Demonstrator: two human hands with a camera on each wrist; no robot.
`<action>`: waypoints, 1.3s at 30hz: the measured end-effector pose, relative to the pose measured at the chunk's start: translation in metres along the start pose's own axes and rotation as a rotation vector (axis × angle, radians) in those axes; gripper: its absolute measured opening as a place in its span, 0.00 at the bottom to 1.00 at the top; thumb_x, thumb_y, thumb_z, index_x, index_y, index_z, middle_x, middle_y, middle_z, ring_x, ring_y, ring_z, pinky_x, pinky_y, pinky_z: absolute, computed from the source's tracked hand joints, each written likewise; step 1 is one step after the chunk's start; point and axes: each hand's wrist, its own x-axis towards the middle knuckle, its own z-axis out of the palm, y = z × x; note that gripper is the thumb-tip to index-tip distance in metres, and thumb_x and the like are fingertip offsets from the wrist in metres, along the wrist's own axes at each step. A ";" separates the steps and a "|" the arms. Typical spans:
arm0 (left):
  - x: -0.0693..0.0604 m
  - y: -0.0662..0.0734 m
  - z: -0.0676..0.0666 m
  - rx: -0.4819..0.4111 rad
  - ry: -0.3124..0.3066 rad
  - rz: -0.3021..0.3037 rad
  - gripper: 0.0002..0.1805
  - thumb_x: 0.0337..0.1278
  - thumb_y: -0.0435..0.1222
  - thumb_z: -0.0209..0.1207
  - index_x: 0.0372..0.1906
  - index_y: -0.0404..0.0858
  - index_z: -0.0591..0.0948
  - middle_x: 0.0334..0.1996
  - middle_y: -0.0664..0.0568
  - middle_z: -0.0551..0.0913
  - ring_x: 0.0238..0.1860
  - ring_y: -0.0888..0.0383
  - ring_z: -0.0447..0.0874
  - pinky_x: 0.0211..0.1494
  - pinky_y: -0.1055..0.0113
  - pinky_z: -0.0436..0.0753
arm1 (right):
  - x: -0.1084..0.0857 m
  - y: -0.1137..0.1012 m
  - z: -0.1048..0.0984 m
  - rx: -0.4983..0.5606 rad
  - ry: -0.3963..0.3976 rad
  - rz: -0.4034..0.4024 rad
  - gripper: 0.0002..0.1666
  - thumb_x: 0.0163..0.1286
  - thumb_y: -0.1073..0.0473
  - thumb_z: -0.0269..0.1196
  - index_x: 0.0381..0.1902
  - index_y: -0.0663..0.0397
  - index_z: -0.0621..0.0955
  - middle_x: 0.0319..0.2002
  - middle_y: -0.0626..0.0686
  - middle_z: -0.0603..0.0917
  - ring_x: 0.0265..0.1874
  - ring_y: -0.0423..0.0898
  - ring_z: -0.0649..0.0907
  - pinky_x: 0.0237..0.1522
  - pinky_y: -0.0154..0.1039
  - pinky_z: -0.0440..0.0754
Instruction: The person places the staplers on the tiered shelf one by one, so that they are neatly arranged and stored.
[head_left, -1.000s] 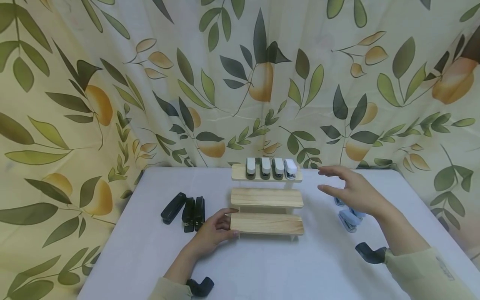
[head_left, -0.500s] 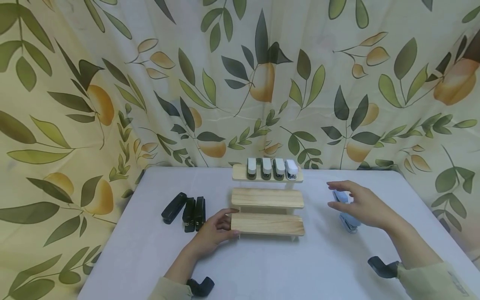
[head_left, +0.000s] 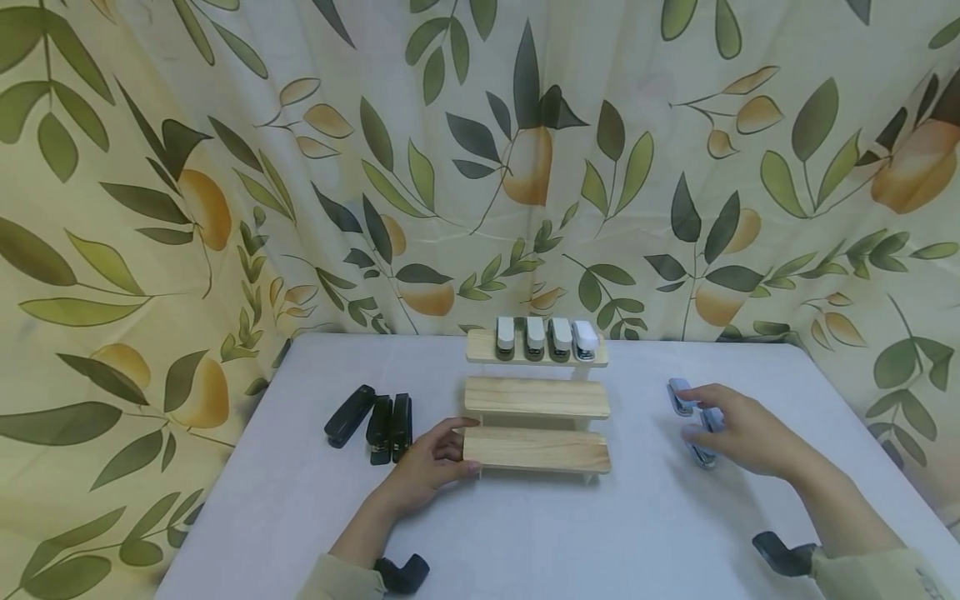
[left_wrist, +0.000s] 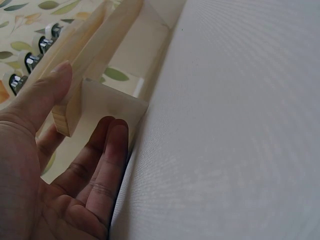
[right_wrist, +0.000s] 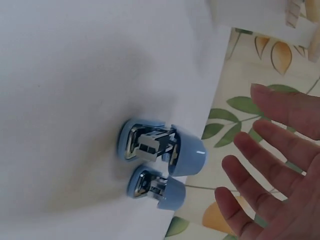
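Staplers point(head_left: 379, 429), three and black, lie on the left part of the white-covered table point(head_left: 540, 533). The leftmost slants; the other two lie side by side, close to it. Next comes the left hand point(head_left: 427, 471), very near the rightmost black one; whether they touch I cannot tell. It grips the rack point(head_left: 537, 398) by the left end of the bottom shelf point(head_left: 537, 450), fingers curled; the left wrist view shows two fingertips at the pale side panel point(left_wrist: 110, 100). A black piece point(head_left: 402, 573) sits by the left sleeve point(head_left: 341, 577).

The rack stands at mid-table, its three pale wood shelves rising toward the back. On the top shelf point(head_left: 482, 346), four white staplers point(head_left: 535, 333) stand in a row, the last near the right end.

Well right of the rack, two blue staplers point(head_left: 679, 396) rest near each other on the table. The right hand point(head_left: 742, 429) hovers over them, fingers extended, thumb spread; the right wrist view shows it apart from both. By the right sleeve point(head_left: 862, 575) is another black piece point(head_left: 783, 556). Behind it all, edge to edge, hangs a curtain point(head_left: 420, 67) of leaves and fruit.
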 end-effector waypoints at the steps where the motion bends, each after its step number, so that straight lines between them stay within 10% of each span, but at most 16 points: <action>1: 0.000 0.000 0.000 -0.001 0.001 -0.001 0.34 0.58 0.47 0.74 0.69 0.61 0.75 0.52 0.52 0.83 0.49 0.55 0.86 0.55 0.61 0.81 | 0.000 0.001 0.000 -0.002 0.001 -0.002 0.38 0.64 0.56 0.73 0.69 0.64 0.75 0.62 0.72 0.78 0.60 0.72 0.78 0.54 0.71 0.79; 39: 0.000 -0.001 0.000 0.013 0.006 -0.002 0.34 0.58 0.48 0.73 0.69 0.62 0.74 0.52 0.53 0.83 0.49 0.55 0.86 0.56 0.61 0.81 | 0.006 0.033 -0.001 -0.040 -0.187 0.068 0.38 0.54 0.70 0.73 0.66 0.62 0.79 0.64 0.81 0.71 0.57 0.74 0.77 0.55 0.71 0.78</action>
